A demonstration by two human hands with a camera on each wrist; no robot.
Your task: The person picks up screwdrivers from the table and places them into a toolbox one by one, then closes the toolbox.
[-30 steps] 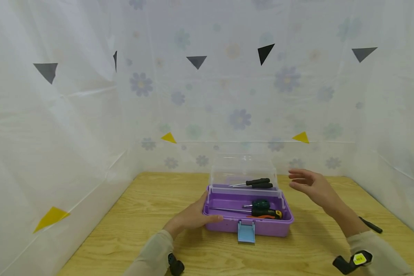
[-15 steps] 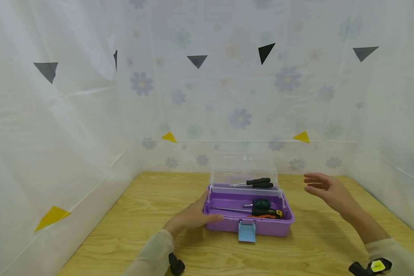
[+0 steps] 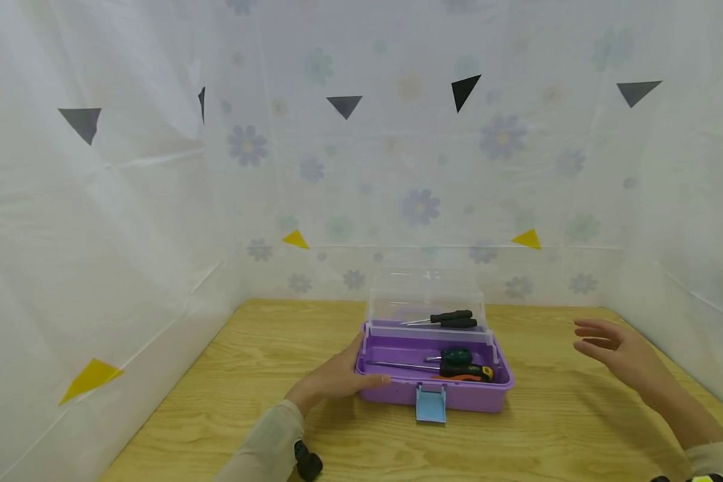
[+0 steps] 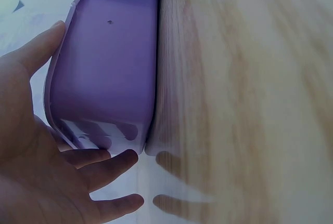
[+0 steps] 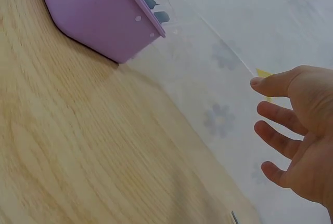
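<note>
A purple toolbox with a blue latch stands on the wooden table. Its clear lid is raised upright. Screwdrivers with green, black and orange handles lie inside, and two black-handled ones show through the lid. My left hand rests against the box's front-left corner, thumb along the front rim and fingers fairly straight on the side. The left wrist view shows that hand against the purple wall. My right hand hovers open to the right of the box, holding nothing, fingers spread.
White flower-printed plastic sheeting with black and yellow triangles walls in the table at the left, back and right. Bare wood lies in front of the box and on both sides of it.
My right hand has drawn away from the lid's right edge, moving right and a little lower. The left hand and the box have stayed put.
</note>
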